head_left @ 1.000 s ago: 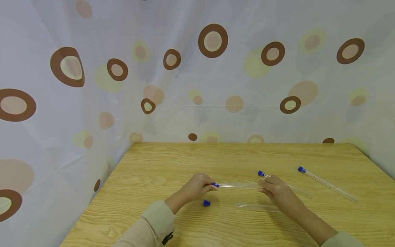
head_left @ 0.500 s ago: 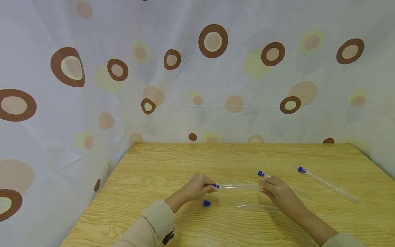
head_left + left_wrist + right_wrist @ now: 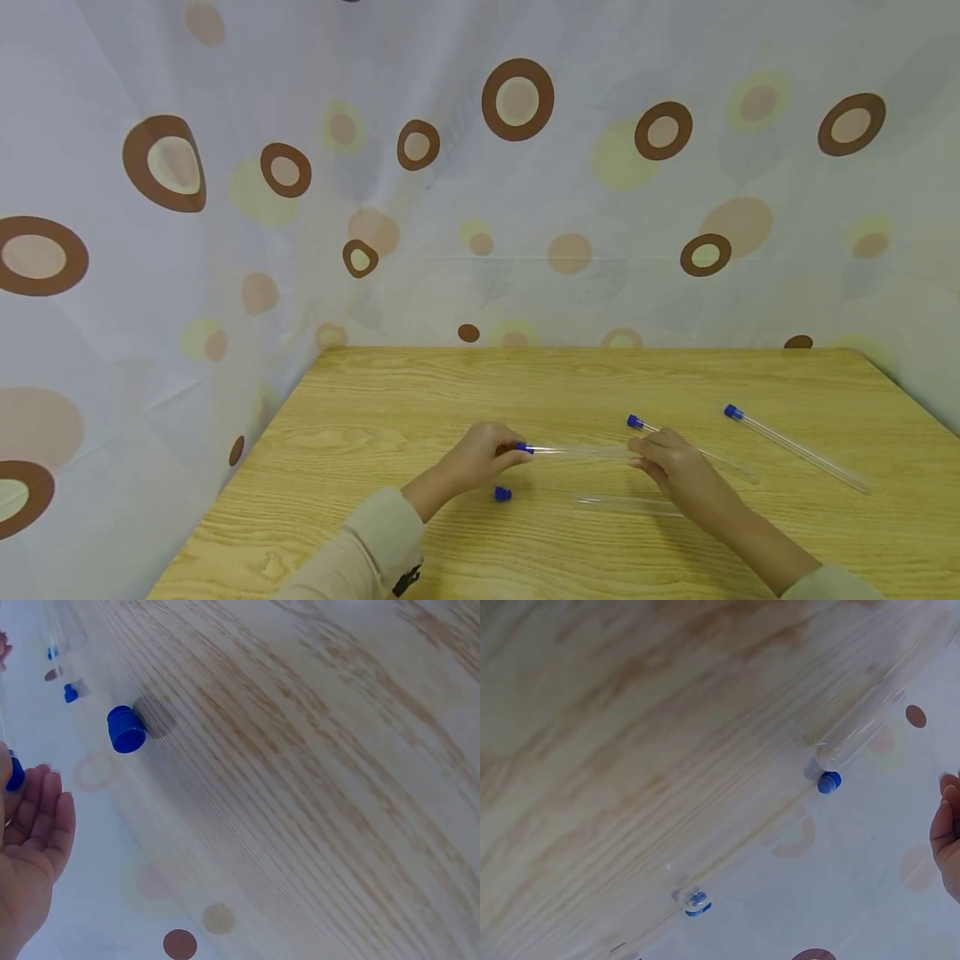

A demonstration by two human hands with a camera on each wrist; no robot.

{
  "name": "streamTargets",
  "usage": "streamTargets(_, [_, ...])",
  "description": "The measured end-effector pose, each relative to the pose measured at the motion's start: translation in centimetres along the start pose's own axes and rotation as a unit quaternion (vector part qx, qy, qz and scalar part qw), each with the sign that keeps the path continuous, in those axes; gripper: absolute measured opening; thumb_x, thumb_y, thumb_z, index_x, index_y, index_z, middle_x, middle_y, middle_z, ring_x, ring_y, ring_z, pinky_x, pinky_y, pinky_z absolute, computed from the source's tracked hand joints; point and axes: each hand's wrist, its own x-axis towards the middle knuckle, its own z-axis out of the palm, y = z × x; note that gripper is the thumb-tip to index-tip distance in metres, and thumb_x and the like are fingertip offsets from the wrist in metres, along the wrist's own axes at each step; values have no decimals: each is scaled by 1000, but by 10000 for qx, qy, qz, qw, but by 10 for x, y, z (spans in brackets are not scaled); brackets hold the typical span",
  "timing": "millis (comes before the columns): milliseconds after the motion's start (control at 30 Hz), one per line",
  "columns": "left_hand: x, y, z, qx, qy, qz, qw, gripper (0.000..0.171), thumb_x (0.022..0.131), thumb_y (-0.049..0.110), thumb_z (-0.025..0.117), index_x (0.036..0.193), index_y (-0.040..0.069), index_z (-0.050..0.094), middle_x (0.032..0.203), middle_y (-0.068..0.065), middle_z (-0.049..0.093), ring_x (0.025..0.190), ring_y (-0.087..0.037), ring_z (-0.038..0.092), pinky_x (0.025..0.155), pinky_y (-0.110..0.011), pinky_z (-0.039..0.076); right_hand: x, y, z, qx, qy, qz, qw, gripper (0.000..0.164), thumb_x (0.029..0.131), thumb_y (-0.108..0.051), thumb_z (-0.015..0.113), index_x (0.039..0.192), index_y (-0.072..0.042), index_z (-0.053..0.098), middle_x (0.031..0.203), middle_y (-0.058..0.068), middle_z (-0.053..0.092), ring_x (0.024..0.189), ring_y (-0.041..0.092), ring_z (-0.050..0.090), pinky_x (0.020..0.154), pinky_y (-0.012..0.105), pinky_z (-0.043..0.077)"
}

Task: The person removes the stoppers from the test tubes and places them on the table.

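Holding one tube (image 3: 577,451), the left grip (image 3: 483,454) pinches its cap (image 3: 526,448), the right grip (image 3: 675,473) its end. Past the right grip, two capped tubes (image 3: 802,451) look done; nearer, a bare tube (image 3: 622,503) and loose cap (image 3: 502,494) seem left.

Your held tube (image 3: 577,451) is clear and colourless; its cap (image 3: 526,448) is plain blue. You have the same blue on the loose cap (image 3: 502,494), and the uncapped tube (image 3: 626,504) is likewise clear. Your table (image 3: 337,517) is yellow-tan with darker wood grain. Your backdrop (image 3: 450,308) is greyish white, printed with brown rings, peach spots and pale yellow blotches. Your left sleeve (image 3: 337,558) is beige, the buckle (image 3: 408,581) black.
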Motion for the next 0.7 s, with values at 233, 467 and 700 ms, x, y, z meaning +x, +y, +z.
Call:
streamTargets(233, [-1, 6, 2, 1040, 476, 310, 9930, 23, 89, 22, 61, 103, 4, 67, 87, -3, 65, 78, -7, 60, 72, -16, 50, -2, 2, -2, 33, 2, 63, 10000, 22, 83, -18, 63, 90, 2, 69, 80, 3, 63, 70, 13, 57, 65, 1, 40])
streamTargets(467, [-3, 6, 4, 1778, 977, 1124, 9727, 20, 87, 19, 65, 100, 3, 67, 90, -4, 66, 81, -12, 62, 71, -13, 50, -3, 0, -4, 14, -109, 163, 9998, 18, 75, -7, 70, 91, 2, 69, 80, 3, 65, 70, 14, 57, 61, 7, 45])
streamTargets(700, [-4, 5, 5, 1976, 1247, 1501, 9607, 18, 85, 17, 66, 96, 4, 67, 87, -3, 65, 78, -11, 62, 70, -12, 49, -4, 0, -3, 90, -94, 148, 9998, 18, 77, -10, 70, 89, 3, 69, 77, 4, 64, 67, 14, 57, 56, 13, 47])
